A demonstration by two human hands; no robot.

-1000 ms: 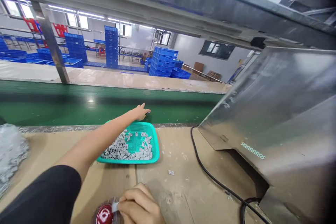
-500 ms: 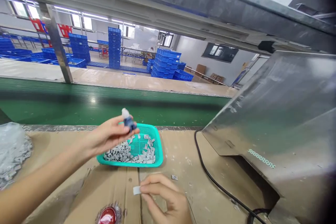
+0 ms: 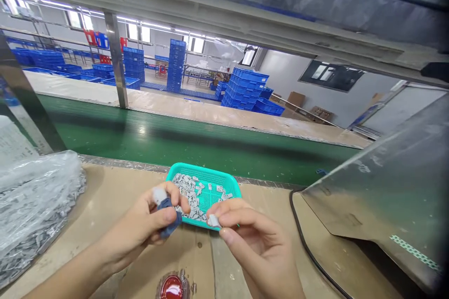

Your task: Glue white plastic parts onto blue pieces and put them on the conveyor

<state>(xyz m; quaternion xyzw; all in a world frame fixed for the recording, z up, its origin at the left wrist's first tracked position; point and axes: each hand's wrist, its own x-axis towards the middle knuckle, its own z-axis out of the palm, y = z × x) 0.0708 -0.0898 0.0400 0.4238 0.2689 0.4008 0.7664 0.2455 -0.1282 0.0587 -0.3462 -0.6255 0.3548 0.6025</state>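
Note:
My left hand (image 3: 154,219) is closed around a dark blue crumpled piece (image 3: 167,217) with a whitish tip (image 3: 160,195); its exact kind is unclear. Between the thumb and fingers of my right hand (image 3: 256,238) is a small light grey plastic piece (image 3: 213,220). The two hands are a short way apart, in front of a turquoise mesh basket (image 3: 235,188). Many small grey plastic pieces (image 3: 189,191) lie loose in that basket, partly hidden behind my fingers.
Nearest me on the cardboard sits a round red object (image 3: 171,288). A clear plastic bag (image 3: 42,201) of grey pieces lies at left. Beyond the bench runs a green belt (image 3: 147,138). At right stand a black cable (image 3: 304,238) and a metal panel (image 3: 386,173).
My left hand has come down from over the basket, nearer my right hand. My right hand has risen towards the basket with its grey piece. The view has shifted left.

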